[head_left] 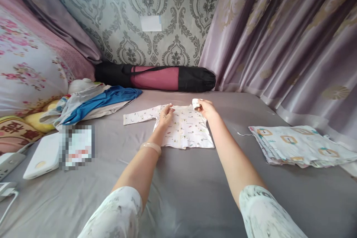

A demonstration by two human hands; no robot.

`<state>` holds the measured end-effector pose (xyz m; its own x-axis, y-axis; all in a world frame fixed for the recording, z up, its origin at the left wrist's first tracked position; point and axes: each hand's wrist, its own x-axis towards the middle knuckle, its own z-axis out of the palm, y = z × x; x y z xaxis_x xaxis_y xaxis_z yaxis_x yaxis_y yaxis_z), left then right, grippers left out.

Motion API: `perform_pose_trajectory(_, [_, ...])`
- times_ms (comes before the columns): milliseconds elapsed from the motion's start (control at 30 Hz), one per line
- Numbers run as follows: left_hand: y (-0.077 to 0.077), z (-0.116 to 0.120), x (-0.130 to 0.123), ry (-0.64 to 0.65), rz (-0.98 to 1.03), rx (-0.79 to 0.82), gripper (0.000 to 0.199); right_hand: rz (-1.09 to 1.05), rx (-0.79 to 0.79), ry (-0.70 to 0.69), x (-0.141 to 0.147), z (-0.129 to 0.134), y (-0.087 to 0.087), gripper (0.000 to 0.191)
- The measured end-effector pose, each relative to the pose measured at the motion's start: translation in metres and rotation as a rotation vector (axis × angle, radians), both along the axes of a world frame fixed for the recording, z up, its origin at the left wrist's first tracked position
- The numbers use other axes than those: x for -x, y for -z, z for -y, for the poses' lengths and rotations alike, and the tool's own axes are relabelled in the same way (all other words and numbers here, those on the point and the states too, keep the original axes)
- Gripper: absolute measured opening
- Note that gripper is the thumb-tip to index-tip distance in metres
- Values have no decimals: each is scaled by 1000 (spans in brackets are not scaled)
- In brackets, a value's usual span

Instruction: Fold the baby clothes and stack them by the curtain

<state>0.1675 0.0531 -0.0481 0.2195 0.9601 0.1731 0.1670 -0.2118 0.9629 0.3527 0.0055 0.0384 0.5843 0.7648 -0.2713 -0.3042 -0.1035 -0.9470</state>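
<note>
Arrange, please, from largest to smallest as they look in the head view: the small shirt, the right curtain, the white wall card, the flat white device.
1. Right curtain
2. Small shirt
3. Flat white device
4. White wall card

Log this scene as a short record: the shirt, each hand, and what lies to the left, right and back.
Shirt: white, printed, spread on a grey sheet, left sleeve stretched out
Left hand: on the shirt's upper left, grip unclear
Right hand: pinching the shirt near its upper right
Left: blue cloth in a pile
Right: stack of printed cloths
Back: pink and black roll before a patterned wall
</note>
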Motion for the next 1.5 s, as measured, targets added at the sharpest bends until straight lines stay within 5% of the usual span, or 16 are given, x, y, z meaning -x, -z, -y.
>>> perform_pose_trajectory(267, [2,-3,-4,-3,-85,-32,42,104,60,-84,46,-26,21,11])
perform_pose_trajectory(467, [-2,-2,-4,9,-200,-168,45,151,77,-209,77,-16,36,7])
perform_pose_trajectory(633, [5,-6,-5,44,-238,-239,42,266,60,-276,51,-6,38,16])
perform_pose_trajectory(733, [11,-9,-7,56,-300,-272,32,409,73,-129,13,-4,36,25])
perform_pose_trajectory(800, [13,-10,-8,51,-321,-285,28,611,125,-11,-11,-1,38,30])
perform_pose_trajectory(900, [14,-10,-8,20,-273,-284,28,992,221,-32,-30,7,45,35])
perform_pose_trajectory(1067, [15,-9,-4,-90,-205,-274,30,1433,322,-345,-15,16,59,49])
perform_pose_trajectory(1200, [17,-8,-4,-120,-234,-275,31,1554,417,-509,3,16,63,61])
perform_pose_trajectory(1500, [19,-7,-4,-91,-274,-315,36,1561,537,-533,3,17,72,72])
